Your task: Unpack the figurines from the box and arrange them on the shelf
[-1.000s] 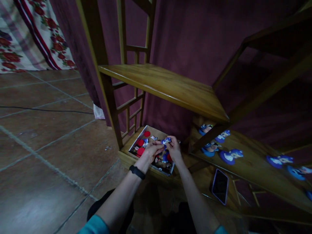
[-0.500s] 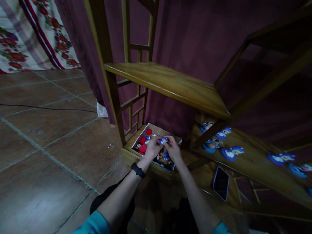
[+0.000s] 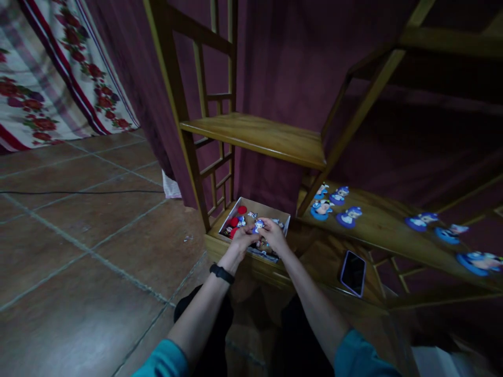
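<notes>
Between both hands is a small purple-and-white figurine (image 3: 258,226), held just above an open cardboard box (image 3: 254,203). My left hand (image 3: 242,239) grips it from the left, fingers closed at its lower side. From the right, my right hand (image 3: 274,234) pinches the same figurine. Inside the box lie red discs (image 3: 242,210) and several more small figurines (image 3: 240,221), partly covered by my hands. The box rests on the low shelf of a wooden rack.
Several figurines on round bases, such as a purple one (image 3: 349,216), stand on the shelf (image 3: 381,220) to the right. A phone (image 3: 353,273) lies on the lower board. A wooden shelf (image 3: 259,137) overhangs behind the box. A cable (image 3: 78,192) crosses the tiled floor.
The figurine has turned more upright between my fingers, both hands still on it. The whole view has shifted, so the right-hand shelf appears further left and higher.
</notes>
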`<state>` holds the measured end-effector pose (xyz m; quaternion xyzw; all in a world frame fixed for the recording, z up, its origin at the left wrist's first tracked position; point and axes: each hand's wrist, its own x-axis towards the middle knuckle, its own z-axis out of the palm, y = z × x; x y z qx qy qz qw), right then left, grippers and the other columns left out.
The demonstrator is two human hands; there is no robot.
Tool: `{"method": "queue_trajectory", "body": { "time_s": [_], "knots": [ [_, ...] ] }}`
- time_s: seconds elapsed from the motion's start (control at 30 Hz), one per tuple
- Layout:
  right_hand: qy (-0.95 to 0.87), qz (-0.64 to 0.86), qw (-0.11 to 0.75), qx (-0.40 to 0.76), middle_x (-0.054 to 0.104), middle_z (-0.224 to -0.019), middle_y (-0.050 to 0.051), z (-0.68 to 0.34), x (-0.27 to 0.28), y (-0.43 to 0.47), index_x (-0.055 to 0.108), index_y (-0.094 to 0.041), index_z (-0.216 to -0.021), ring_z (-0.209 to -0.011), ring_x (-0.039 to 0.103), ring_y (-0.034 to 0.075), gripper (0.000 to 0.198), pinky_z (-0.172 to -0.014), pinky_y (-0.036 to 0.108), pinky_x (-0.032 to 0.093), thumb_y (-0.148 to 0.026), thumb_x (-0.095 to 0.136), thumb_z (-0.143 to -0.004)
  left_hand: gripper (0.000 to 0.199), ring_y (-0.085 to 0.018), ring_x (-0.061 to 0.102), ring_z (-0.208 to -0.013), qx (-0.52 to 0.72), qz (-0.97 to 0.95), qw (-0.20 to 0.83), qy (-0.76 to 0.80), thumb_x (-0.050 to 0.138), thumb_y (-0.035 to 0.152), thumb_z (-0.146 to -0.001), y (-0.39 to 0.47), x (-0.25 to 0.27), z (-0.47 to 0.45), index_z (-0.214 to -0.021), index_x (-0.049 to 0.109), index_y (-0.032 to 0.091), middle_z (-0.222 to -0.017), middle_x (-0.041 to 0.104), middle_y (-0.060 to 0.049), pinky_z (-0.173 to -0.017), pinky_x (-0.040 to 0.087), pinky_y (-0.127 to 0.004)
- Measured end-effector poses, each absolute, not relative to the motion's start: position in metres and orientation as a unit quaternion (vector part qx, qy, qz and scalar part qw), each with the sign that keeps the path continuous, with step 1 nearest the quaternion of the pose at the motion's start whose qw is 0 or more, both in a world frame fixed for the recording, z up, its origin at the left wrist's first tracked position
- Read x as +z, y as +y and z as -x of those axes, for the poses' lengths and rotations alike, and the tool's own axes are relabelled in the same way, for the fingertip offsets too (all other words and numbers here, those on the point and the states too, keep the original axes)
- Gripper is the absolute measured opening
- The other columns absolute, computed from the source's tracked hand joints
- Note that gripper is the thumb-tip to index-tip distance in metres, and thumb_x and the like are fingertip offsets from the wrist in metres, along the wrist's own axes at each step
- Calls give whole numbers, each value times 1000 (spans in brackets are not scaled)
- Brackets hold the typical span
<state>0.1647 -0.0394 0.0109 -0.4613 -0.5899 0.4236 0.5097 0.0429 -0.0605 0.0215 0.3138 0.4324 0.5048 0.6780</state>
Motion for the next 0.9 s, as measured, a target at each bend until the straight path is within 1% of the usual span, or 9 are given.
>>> {"method": "queue_trajectory", "body": {
  "time_s": [0.13, 0.27, 0.33, 0.43, 0.5, 0.6, 0.7, 0.8, 0.9],
  "knots": [
    [-556, 429, 536, 469, 68, -92, 4, -168, 21, -64, 63, -20, -98, -80, 64, 18, 35, -76, 35, 50, -24, 63, -64, 37, -12, 62, -59, 500, -298, 699, 415, 73, 2, -54, -83, 31, -39, -89, 61, 11, -66, 65, -2, -63, 49, -23],
    [-523, 421, 527, 521, 68, -92, 4, -168, 25, -93, 63, -19, -95, -83, 63, 18, 36, -80, 35, 48, -26, 68, -60, 41, -14, 64, -66, 475, -300, 720, 407, 78, 6, -52, -110, 35, -28, -90, 62, 10, -72, 67, -5, -71, 50, -27],
    [-512, 426, 519, 535, 67, -91, 4, -166, 21, -106, 63, -19, -95, -83, 62, 18, 37, -82, 35, 47, -25, 68, -59, 44, -13, 63, -64, 468, -326, 711, 413, 79, 8, -52, -123, 33, -24, -92, 63, 10, -70, 67, -4, -71, 50, -27],
    [-511, 438, 511, 534, 67, -90, 3, -160, 11, -119, 63, -19, -99, -82, 61, 17, 39, -80, 32, 46, -22, 65, -60, 44, -11, 61, -59, 482, -348, 685, 421, 78, 7, -52, -137, 24, -23, -93, 63, 9, -67, 66, -3, -65, 49, -24],
    [-516, 452, 509, 520, 67, -90, 2, -157, 4, -124, 62, -20, -101, -81, 61, 16, 39, -78, 30, 47, -21, 62, -62, 41, -10, 60, -56, 499, -331, 676, 429, 76, 3, -53, -142, 19, -27, -91, 62, 9, -65, 65, -2, -62, 49, -23],
    [-503, 477, 519, 500, 67, -89, 1, -157, -2, -129, 62, -22, -101, -82, 60, 16, 37, -78, 29, 46, -22, 61, -63, 37, -12, 61, -56, 510, -293, 680, 438, 72, -2, -56, -146, 13, -33, -90, 61, 9, -61, 64, -1, -63, 51, -24],
    [-485, 483, 526, 505, 67, -84, 0, -161, -2, -134, 64, -21, -94, -80, 60, 17, 31, -76, 29, 46, -24, 62, -63, 37, -13, 63, -59, 510, -272, 691, 435, 71, -4, -57, -149, 14, -37, -90, 60, 10, -65, 65, -2, -66, 52, -26],
    [-479, 473, 517, 528, 66, -74, 0, -163, 1, -139, 65, -18, -80, -72, 59, 16, 21, -71, 28, 45, -28, 63, -61, 37, -13, 64, -63, 510, -265, 696, 431, 71, -3, -58, -154, 16, -35, -90, 60, 10, -71, 67, -5, -68, 53, -27],
    [-480, 454, 506, 554, 65, -69, -1, -162, 4, -146, 64, -17, -70, -68, 58, 15, 17, -69, 27, 44, -29, 66, -59, 32, -14, 65, -65, 515, -255, 696, 430, 70, -1, -61, -163, 15, -32, -89, 61, 9, -74, 67, -7, -68, 54, -26]
  ]
}}
